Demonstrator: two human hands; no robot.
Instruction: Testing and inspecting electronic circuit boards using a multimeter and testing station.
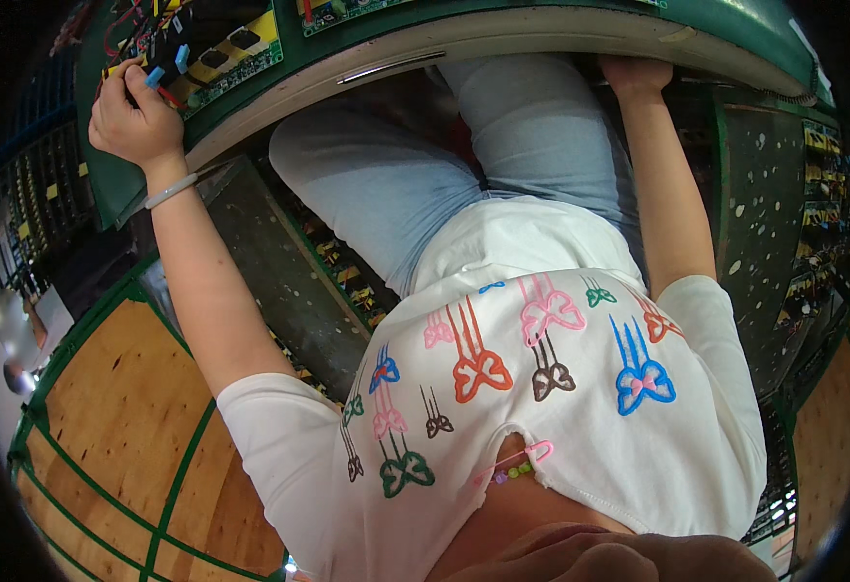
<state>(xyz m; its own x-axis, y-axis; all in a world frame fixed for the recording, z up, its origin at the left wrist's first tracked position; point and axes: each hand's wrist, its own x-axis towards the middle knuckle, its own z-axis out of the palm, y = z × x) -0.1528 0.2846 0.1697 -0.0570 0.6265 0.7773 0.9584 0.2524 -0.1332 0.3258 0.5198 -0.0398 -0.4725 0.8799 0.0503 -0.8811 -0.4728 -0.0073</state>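
My left hand [137, 116] is at the left end of the green-topped bench, with its fingers curled and thumb and forefinger close together. What it holds, if anything, is hidden. Right beside the thumb are small light-blue pieces [155, 77], which look like connectors. They stand against a green circuit board [250, 66] that carries black and yellow parts and red wires. My right hand [636, 73] is at the bench's front edge on the right. Its fingers go out of sight beneath that edge, so its grip does not show.
The bench's pale front [503, 44] has a metal strip and lies over my legs. Another circuit board [347, 15] shows at the top. Racks of boards [818, 194] stand to the right, beside a dark speckled panel [760, 184]. Wooden panels with green frames [124, 388] lie lower left.
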